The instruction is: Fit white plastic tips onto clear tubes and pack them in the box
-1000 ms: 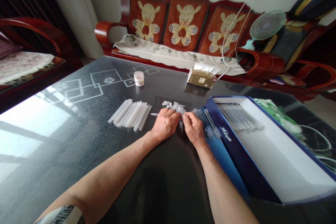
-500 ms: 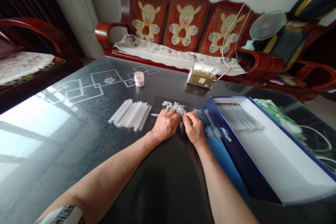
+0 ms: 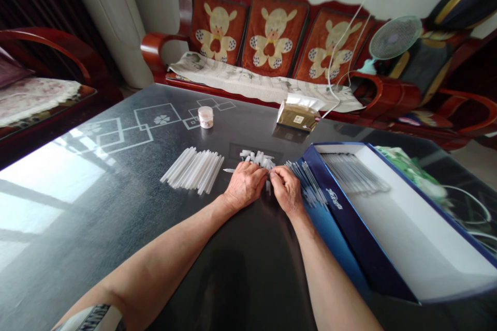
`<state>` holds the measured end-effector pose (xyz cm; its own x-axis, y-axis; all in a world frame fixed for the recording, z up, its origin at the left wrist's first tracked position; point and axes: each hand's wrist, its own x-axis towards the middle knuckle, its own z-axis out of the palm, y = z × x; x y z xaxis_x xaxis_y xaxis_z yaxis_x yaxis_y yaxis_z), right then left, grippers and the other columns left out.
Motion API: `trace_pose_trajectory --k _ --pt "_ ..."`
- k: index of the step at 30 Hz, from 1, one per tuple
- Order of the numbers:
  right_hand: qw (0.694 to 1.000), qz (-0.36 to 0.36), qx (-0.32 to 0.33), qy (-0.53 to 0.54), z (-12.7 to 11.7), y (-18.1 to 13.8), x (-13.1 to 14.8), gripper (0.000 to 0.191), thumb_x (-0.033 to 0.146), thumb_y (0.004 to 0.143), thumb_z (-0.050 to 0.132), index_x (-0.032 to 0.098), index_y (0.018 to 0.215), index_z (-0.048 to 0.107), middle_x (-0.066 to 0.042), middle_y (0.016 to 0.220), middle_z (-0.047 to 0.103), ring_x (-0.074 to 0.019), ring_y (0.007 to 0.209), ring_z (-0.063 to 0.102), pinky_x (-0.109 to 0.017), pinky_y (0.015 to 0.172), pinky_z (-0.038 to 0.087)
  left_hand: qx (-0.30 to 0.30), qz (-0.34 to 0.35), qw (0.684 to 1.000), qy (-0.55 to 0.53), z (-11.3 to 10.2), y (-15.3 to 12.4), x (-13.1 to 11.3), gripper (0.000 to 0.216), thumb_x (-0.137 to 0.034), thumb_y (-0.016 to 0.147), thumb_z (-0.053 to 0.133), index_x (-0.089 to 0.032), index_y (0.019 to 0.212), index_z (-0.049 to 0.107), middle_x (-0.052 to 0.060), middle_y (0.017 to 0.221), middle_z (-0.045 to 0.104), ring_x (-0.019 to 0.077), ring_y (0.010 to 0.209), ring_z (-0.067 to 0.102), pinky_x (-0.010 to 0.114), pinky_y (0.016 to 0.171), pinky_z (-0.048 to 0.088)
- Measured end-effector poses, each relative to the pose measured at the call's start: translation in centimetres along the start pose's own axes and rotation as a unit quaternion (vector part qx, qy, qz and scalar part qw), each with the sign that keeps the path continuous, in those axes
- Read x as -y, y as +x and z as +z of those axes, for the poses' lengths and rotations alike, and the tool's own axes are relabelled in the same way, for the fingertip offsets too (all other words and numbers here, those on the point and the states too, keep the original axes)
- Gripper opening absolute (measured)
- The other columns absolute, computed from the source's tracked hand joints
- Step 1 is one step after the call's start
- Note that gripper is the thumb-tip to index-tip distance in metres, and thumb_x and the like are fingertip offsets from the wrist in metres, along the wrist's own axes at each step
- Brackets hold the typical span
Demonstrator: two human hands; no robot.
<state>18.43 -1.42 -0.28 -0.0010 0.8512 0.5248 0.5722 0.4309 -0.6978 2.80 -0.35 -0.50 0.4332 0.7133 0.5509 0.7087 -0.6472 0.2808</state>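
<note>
From where I stand, the left hand (image 3: 245, 183) has its grip curled round what looks like a slim pale tube (image 3: 228, 169), pointed end toward the tabletop's (image 3: 128, 196) left edge. The right hand (image 3: 286, 186) is just beside, thumb and fingers bunched; I can't tell what that grip pinches. Small pale pieces (image 3: 256, 156) lie just beyond, white tubes (image 3: 194, 169) leftward, a blue box (image 3: 411, 207) to the right, a tissue box (image 3: 298, 115) near the far edge.
</note>
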Motion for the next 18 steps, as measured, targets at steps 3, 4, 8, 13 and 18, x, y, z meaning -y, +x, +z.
trace_pose_trajectory --k 3,4,8,13,18 --pt "1.0 0.005 0.001 -0.006 0.2 0.0 -0.1 0.025 0.03 0.09 0.047 0.019 0.072 0.06 -0.006 0.081 0.064 -0.0185 0.078 0.061 -0.031 0.075 0.048 0.003 0.01 1.0 -0.006 0.0 0.0 0.0 0.032 -0.03 0.098 0.038 -0.017 0.103 0.066 0.006 0.085 0.065 0.0197 0.082 0.056 0.035 0.082 0.043" --pt "1.0 0.009 0.002 -0.01 0.2 0.0 -0.1 0.028 0.032 0.091 0.046 0.019 0.07 0.06 -0.006 0.079 0.064 -0.0182 0.076 0.061 -0.031 0.074 0.048 0.005 0.013 1.0 -0.007 0.1 0.0 0.0 0.032 -0.03 0.098 0.038 -0.017 0.103 0.066 0.006 0.085 0.065 0.0195 0.082 0.056 0.035 0.082 0.043" --pt "1.0 0.016 0.004 -0.018 0.3 0.0 0.1 0.034 0.036 0.092 0.046 0.02 0.066 0.06 -0.006 0.075 0.064 -0.0172 0.071 0.061 -0.03 0.07 0.047 0.009 0.006 1.0 -0.003 0.0 0.0 0.0 0.031 -0.03 0.097 0.039 -0.017 0.102 0.066 0.006 0.085 0.065 0.0196 0.081 0.056 0.035 0.081 0.043" --pt "1.0 0.023 -0.01 -0.002 0.2 0.1 -0.4 0.028 0.038 0.09 0.05 0.019 0.074 0.063 -0.006 0.08 0.066 -0.0186 0.078 0.062 -0.03 0.074 0.048 -0.061 0.018 0.998 -0.009 -0.5 0.0 -0.3 0.028 -0.028 0.095 0.043 -0.017 0.11 0.064 0.01 0.103 0.066 0.0219 0.093 0.057 0.038 0.087 0.044" --pt "0.985 0.117 -0.11 0.06 0.0 0.1 -1.6 0.034 0.046 0.091 0.048 0.018 0.08 0.064 -0.005 0.077 0.068 -0.0187 0.072 0.063 -0.032 0.072 0.05 -0.155 -0.119 0.97 -0.144 -0.8 0.2 -0.5 0.026 -0.037 0.091 0.052 -0.017 0.091 0.068 0.006 0.085 0.067 0.0169 0.079 0.06 0.03 0.077 0.048"
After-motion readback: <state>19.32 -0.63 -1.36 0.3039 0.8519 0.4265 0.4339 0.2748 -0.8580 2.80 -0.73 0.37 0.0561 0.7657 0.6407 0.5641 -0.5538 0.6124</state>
